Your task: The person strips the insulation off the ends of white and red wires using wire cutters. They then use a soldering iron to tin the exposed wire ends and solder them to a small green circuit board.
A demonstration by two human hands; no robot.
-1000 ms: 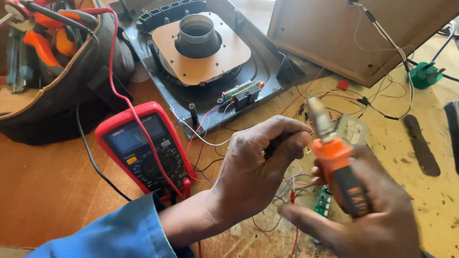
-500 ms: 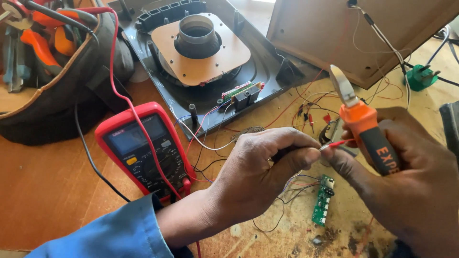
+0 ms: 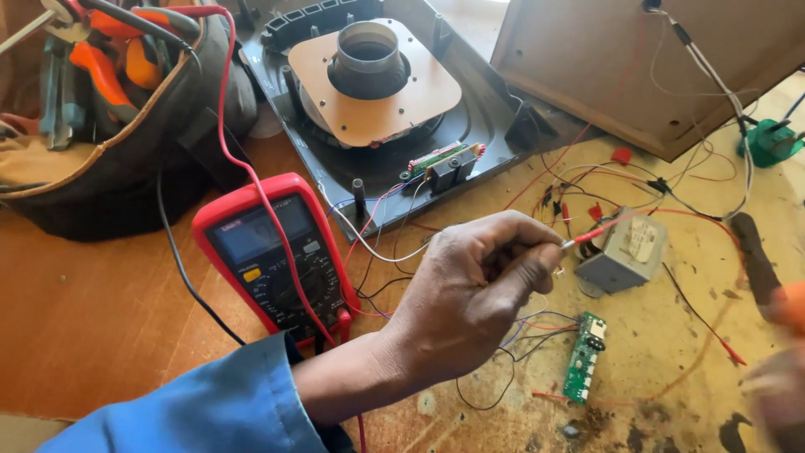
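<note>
My left hand (image 3: 470, 294) pinches a thin red wire (image 3: 605, 226) between thumb and forefinger, with the wire's bare tip just past my fingertips. The wire runs over a small grey transformer (image 3: 625, 252) lying on the bench. My right hand (image 3: 776, 394) is blurred at the lower right edge and grips an orange-handled cutter (image 3: 792, 306), well apart from the wire. A small green circuit board (image 3: 584, 356) lies below my left hand, trailing thin wires.
A red multimeter (image 3: 277, 256) with red and black leads lies left of my hand. Behind it sit a black housing (image 3: 503, 143) with a tan plate and tube, a dark tool bag (image 3: 109, 168) and a wooden box (image 3: 654, 59). A green plug (image 3: 771, 143) is far right.
My right hand has pulled the cutter down and right, away from the wire to the frame's edge. My left hand still holds the red wire, its tip now exposed.
</note>
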